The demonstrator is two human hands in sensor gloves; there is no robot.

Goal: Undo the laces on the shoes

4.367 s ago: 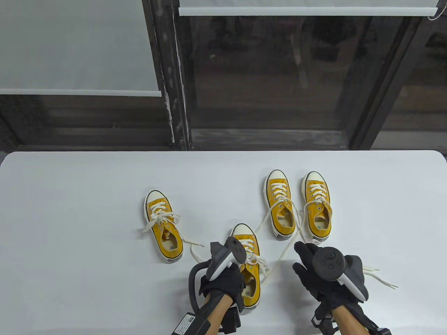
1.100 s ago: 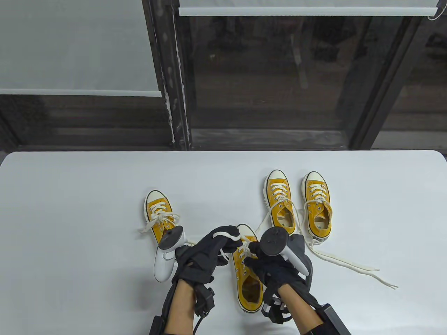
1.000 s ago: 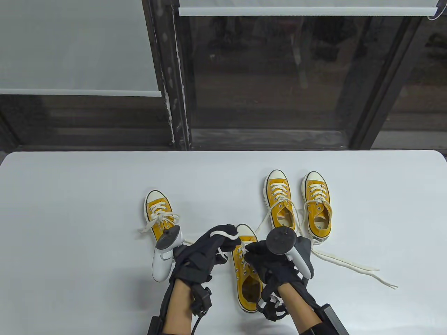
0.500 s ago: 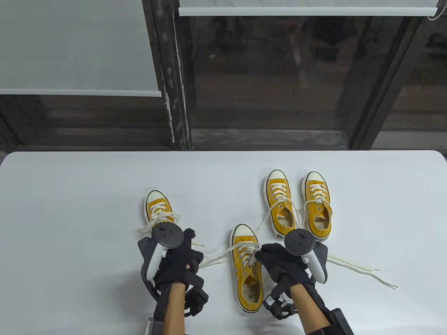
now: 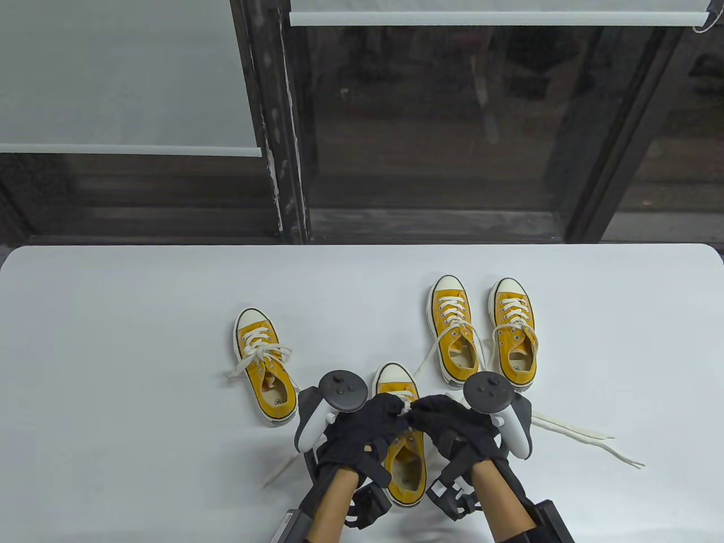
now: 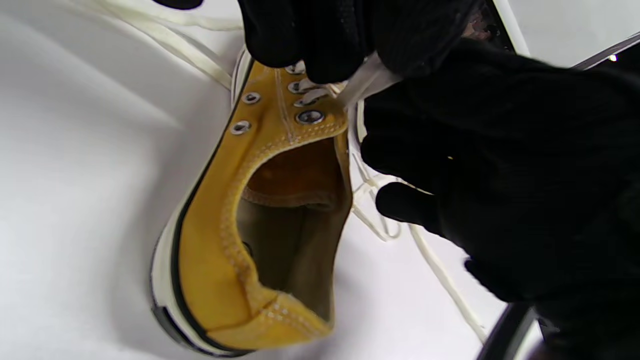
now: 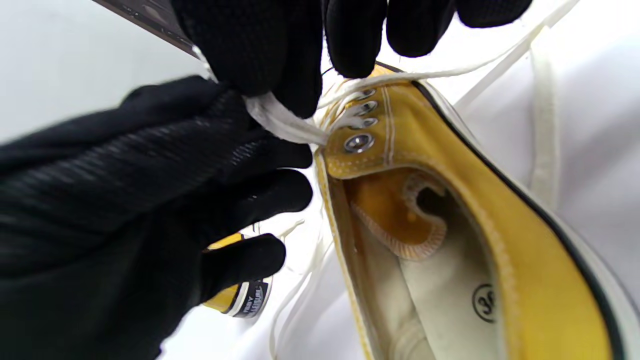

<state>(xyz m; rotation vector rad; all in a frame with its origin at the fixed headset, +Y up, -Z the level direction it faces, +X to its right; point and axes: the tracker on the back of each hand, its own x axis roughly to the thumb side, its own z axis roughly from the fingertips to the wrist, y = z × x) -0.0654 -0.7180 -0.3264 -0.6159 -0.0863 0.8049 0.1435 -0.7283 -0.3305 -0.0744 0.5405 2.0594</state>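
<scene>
Both hands back on the near shoe (image 5: 399, 452)
Left hand (image 5: 362, 432) just came in; both now pinch the lace (image 7: 280, 122) at the top eyelets, knot nearly out.

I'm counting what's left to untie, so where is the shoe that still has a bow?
In the table view, the bow-tied shoe sits left of centre on the table, just beyond the left hand.

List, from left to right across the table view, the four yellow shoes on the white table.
Far-left shoe with its laces in a bow → the near shoe under both hands → the left shoe of the far pair → the rightmost shoe.
</scene>
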